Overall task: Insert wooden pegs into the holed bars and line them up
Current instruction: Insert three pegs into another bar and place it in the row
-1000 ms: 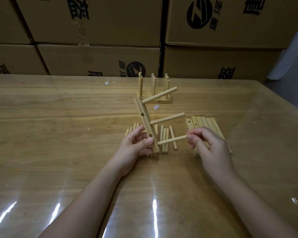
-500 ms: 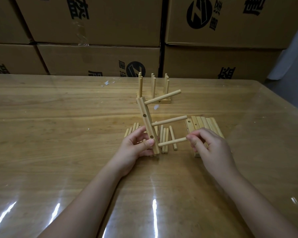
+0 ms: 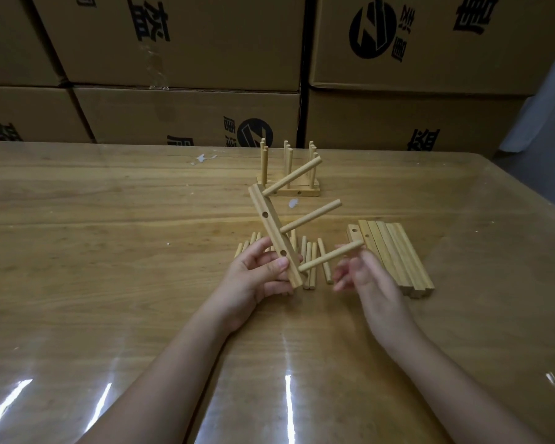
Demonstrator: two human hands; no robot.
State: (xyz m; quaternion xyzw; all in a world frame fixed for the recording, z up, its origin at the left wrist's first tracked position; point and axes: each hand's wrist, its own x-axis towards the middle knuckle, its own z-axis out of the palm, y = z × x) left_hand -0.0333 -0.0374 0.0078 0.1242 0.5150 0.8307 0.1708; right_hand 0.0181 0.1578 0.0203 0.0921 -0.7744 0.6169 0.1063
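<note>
Near the middle of the table point(image 3: 109, 251), the left hand point(image 3: 257, 277) is gripping the lower end of a holed bar point(image 3: 271, 233), holding it raised and tilted leftward. Three pegs point(image 3: 311, 216) are sticking out of the bar to the right, and two side holes are showing open. The right hand point(image 3: 369, 280), blurred, is hovering loose-fingered just under the lowest peg's free end, grasping nothing; contact cannot be told. Loose pegs point(image 3: 310, 261) are lying behind the left hand, with a row of bare bars point(image 3: 394, 254) beside them toward the right edge. Pegged bars point(image 3: 289, 187) are standing near the far edge. Cardboard boxes point(image 3: 186, 40) are sitting shut beyond it, contents hidden.
</note>
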